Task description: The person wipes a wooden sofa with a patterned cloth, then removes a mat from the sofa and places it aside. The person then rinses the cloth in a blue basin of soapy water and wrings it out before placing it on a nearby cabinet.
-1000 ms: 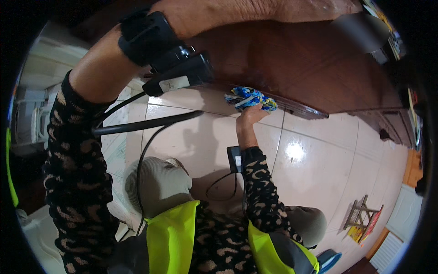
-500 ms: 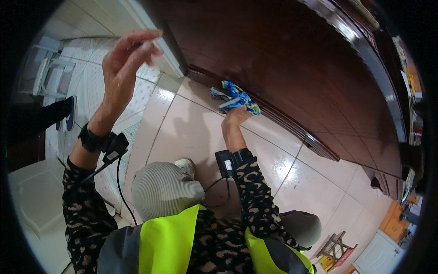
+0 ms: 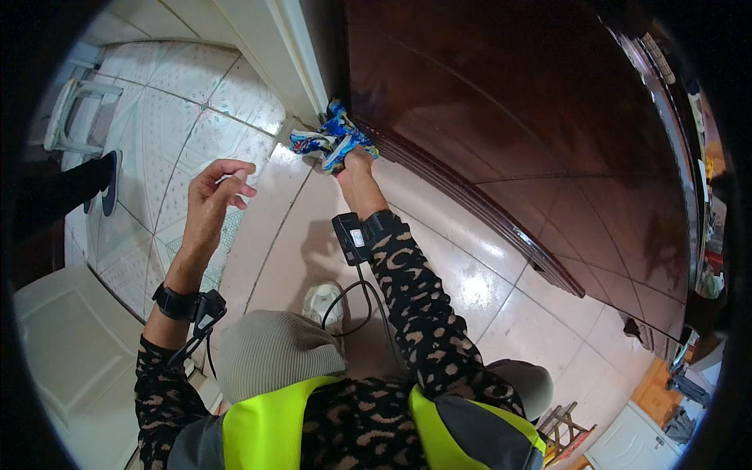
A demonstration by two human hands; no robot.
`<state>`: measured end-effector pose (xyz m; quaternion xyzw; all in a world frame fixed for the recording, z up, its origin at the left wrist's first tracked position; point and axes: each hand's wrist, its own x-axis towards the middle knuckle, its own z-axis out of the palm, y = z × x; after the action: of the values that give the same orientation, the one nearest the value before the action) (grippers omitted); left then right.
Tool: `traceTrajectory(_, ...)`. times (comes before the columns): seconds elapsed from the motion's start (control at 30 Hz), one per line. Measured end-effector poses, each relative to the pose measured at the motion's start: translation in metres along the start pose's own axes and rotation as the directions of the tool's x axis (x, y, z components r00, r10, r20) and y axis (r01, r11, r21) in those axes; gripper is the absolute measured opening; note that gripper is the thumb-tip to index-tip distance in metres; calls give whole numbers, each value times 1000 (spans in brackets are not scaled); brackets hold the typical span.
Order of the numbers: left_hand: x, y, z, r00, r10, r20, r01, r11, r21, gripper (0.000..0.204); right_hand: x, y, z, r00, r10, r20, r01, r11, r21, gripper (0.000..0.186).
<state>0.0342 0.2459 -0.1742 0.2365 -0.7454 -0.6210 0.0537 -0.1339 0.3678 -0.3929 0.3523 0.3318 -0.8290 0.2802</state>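
Observation:
My right hand (image 3: 359, 176) grips a crumpled blue, white and yellow patterned cloth (image 3: 338, 139). The cloth lies at the corner where the dark wooden cabinet (image 3: 501, 102) meets a white door frame (image 3: 294, 63), close to the floor. Part of the cloth is hidden by my fingers. My left hand (image 3: 215, 200) hangs in the air to the left, fingers loosely bent and apart, with nothing in them. Each wrist wears a black strap with a small cabled box.
Pale tiles cover the floor (image 3: 439, 258). A ridged plinth (image 3: 470, 200) runs along the cabinet's foot. Another person's dark leg and shoe (image 3: 113, 180) stand at the left near a white stool (image 3: 70, 117). A white panelled door (image 3: 70, 352) is at lower left, a small wooden stool (image 3: 560, 431) at lower right.
My right hand has slid the cloth left and away along the cabinet's foot to the corner by the door frame. My left hand has come lower and nearer to me.

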Motion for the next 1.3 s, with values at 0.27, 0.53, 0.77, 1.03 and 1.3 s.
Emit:
traceTrajectory(0.27, -5, -14, 27, 961, -165, 222, 147, 984, 96, 20, -12, -6, -33, 981, -56, 183, -6, 946, 323, 21)
traceTrajectory(0.53, -9, -19, 66, 938, -217, 271, 169, 967, 191, 34, -37, -46, -148, 953, -303, 15, 296, 940, 171, 29)
traceTrajectory(0.77, -8, -22, 135, 864, -155, 479, 76, 980, 181, 89, -132, -72, -152, 894, -415, 167, 400, 909, 119, 27)
traceTrajectory(1.03, -4, -25, 130, 848, -238, 474, 164, 968, 192, 98, -208, -116, -128, 841, -250, 479, 230, 968, 101, 30)
traceTrajectory(1.3, -14, -38, 150, 657, -204, 726, 358, 932, -62, 73, -220, -127, -120, 783, -95, 615, 244, 956, -163, 26)
